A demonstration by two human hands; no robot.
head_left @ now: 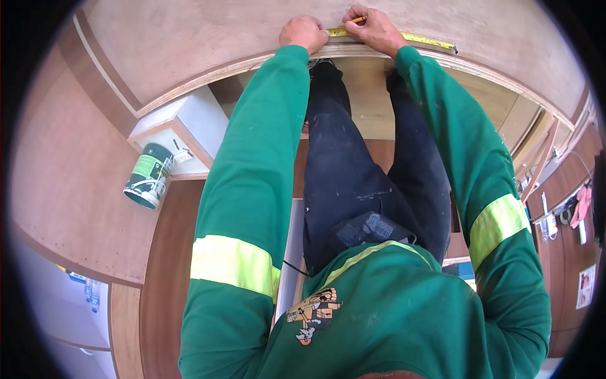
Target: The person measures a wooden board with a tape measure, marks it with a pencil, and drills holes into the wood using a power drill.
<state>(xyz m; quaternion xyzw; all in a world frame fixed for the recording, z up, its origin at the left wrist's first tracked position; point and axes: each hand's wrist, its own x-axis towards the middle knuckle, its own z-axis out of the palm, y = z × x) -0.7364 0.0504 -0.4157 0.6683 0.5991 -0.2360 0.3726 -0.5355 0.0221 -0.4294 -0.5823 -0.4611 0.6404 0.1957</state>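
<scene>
My left hand (304, 34) is closed at the left end of a yellow tape measure (428, 40), near the front edge of a plywood panel (221, 28). The tape's case, if it is in that hand, is hidden by the fingers. The blade lies across the panel along its edge, passes by my right hand (377, 31) and ends in a dark hook tip at the right. Between the fingers of my right hand is a yellow-orange pencil (358, 20), held low over the tape; its point is too small to make out.
A white box-like compartment (201, 120) stands left of my legs. Beside it is a green paint bucket (150, 174), tilted in view, with white drips. Wooden panels (82, 170) flank me on the left. Pink gloves (581, 205) hang at the far right.
</scene>
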